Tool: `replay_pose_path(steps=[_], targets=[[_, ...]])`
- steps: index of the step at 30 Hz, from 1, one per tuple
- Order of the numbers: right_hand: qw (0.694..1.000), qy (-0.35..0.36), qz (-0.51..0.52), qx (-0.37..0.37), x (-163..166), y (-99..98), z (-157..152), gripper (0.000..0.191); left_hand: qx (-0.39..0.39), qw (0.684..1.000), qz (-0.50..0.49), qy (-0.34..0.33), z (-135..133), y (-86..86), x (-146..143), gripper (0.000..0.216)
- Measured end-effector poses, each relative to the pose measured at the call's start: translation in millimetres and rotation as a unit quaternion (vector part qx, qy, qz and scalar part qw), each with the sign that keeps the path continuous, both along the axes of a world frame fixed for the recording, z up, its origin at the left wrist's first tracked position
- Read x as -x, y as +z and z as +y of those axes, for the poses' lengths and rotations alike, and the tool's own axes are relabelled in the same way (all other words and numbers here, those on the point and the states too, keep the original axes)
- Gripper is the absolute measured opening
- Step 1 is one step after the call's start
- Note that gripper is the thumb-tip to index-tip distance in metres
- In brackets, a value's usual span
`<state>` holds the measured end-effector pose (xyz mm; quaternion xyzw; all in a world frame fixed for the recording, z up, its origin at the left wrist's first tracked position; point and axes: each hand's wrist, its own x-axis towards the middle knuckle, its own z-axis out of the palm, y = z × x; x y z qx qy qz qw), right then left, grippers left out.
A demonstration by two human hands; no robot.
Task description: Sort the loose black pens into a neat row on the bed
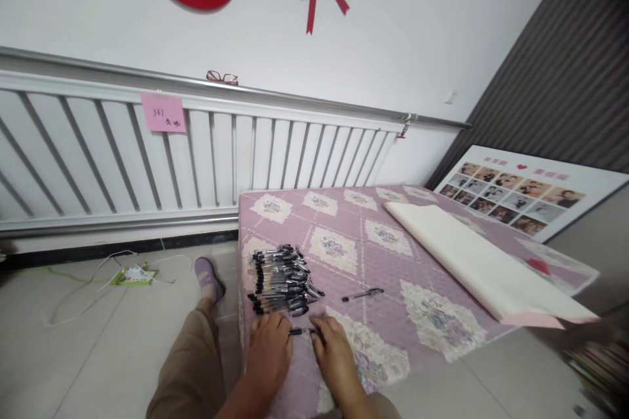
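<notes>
A pen point(301, 331) with black and clear parts lies level between my two hands, low over the purple patterned cloth point(339, 288). My left hand point(271, 348) has its fingers closed at the pen's left end, and my right hand point(335, 352) pinches its right end. Much of the pen is hidden by the fingers. Just beyond my hands lies a pile of several black-and-clear pens point(282, 278), mostly side by side. One single pen point(362, 294) rests apart, to the right of the pile.
A folded cream sheet point(457, 255) lies along the right of the covered surface, near a photo board point(515, 193). A white radiator point(275, 150) with a pink note point(163, 112) runs along the wall. A power strip point(135, 276) with cables lies on the floor at left.
</notes>
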<state>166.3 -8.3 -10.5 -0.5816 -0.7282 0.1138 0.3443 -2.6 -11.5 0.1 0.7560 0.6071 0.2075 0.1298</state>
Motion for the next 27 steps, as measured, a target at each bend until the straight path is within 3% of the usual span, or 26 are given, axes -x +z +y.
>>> replay_pose_path(steps=[9, 18, 27], targets=[[1.000, -0.002, 0.023, -0.015, -0.4, 0.8, -2.3, 0.017, -0.018, 1.000, 0.010, -0.006, -1.6, 2.8, 1.0, 0.019], [0.991, -0.034, 0.120, 0.043, -5.0, -1.2, -8.3, 0.015, -0.029, 0.998, 0.048, -0.006, -0.8, 0.7, 0.1, 0.023], [0.994, 0.002, 0.091, 0.054, -2.8, 4.6, -7.4, 0.011, -0.012, 0.998, 0.066, -0.014, 1.1, 2.8, -1.0, 0.024]])
